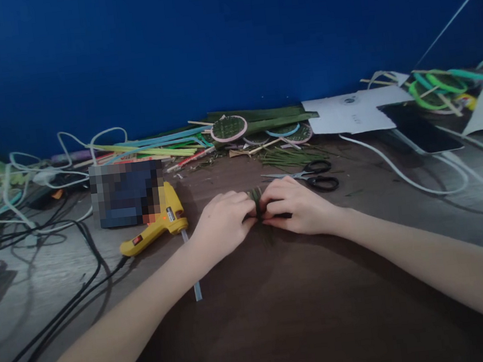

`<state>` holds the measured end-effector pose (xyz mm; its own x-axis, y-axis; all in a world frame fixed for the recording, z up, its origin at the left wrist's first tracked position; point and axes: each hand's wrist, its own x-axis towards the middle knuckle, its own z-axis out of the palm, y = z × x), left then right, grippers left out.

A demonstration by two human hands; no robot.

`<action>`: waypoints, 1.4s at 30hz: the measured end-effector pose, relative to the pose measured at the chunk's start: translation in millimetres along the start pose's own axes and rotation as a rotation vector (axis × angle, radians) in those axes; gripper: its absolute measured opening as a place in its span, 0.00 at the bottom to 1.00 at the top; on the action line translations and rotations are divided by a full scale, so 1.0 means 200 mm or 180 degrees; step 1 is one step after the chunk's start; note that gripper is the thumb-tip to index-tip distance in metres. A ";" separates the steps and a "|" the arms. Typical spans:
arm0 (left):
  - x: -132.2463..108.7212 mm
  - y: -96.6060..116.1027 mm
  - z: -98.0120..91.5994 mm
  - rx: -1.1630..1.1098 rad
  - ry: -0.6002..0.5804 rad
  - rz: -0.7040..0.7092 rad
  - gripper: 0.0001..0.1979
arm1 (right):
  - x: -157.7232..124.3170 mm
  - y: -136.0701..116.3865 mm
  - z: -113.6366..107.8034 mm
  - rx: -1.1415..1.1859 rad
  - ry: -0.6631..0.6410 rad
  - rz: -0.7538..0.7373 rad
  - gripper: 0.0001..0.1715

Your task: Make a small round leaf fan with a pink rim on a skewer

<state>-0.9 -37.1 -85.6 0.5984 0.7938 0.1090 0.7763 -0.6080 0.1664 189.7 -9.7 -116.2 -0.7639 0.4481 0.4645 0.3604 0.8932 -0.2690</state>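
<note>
Between my two hands is a small piece of woven green leaf strips [257, 198], mostly hidden by the fingers. My left hand [226, 220] pinches its left side, and my right hand [293, 204] pinches its right side with the fingers curled. Just behind my right hand lie scissors [322, 175] with black handles, blades pointing left. To the left of my left hand rests a yellow hot glue gun [154, 230], a clear glue stick [196, 289] poking out of it toward me.
At the back lie a round woven leaf piece with a pink rim [228, 129], green leaf strips [293, 155] and coloured sticks [151, 147]. A phone [421, 127] and white paper [355, 111] lie right. Black cables [90, 266] cross the left side. A blue wall [209, 40] stands behind.
</note>
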 end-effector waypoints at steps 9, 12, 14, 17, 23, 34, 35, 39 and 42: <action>-0.01 0.01 0.04 -0.0325 0.0219 -0.0001 0.07 | 0.00 0.00 0.01 0.0090 -0.0012 0.0026 0.09; -0.01 0.02 0.04 -0.0328 0.0247 0.0011 0.08 | 0.00 0.00 0.00 0.0106 -0.0015 0.0035 0.09; -0.01 0.02 0.04 -0.0318 0.0220 -0.0006 0.07 | 0.00 0.00 0.00 0.0105 -0.0024 0.0043 0.09; 0.00 0.01 0.01 -0.0535 0.0054 -0.0074 0.05 | 0.00 0.00 0.00 0.0100 -0.0048 0.0062 0.09; 0.01 0.00 -0.02 -0.0842 -0.0189 -0.0284 0.04 | 0.00 0.00 0.00 0.0094 -0.0011 0.0043 0.09; 0.00 0.02 0.02 -0.0811 0.0032 -0.0256 0.05 | 0.00 0.00 0.01 0.0067 0.0002 0.0033 0.10; 0.00 0.02 0.02 -0.0795 0.0024 -0.0236 0.05 | 0.00 0.00 0.00 0.0084 -0.0008 0.0052 0.10; -0.01 0.01 0.01 -0.0635 -0.0008 -0.0122 0.05 | 0.00 -0.01 -0.02 0.0227 -0.0086 0.0151 0.07; -0.01 0.00 0.01 -0.0496 0.0018 -0.0050 0.04 | 0.00 -0.01 -0.04 0.0277 -0.0167 0.0112 0.05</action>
<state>-1.7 -39.6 -88.3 0.5849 0.8036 0.1106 0.7452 -0.5861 0.3181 193.1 -11.5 -109.7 -0.7795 0.4744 0.4092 0.3414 0.8693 -0.3575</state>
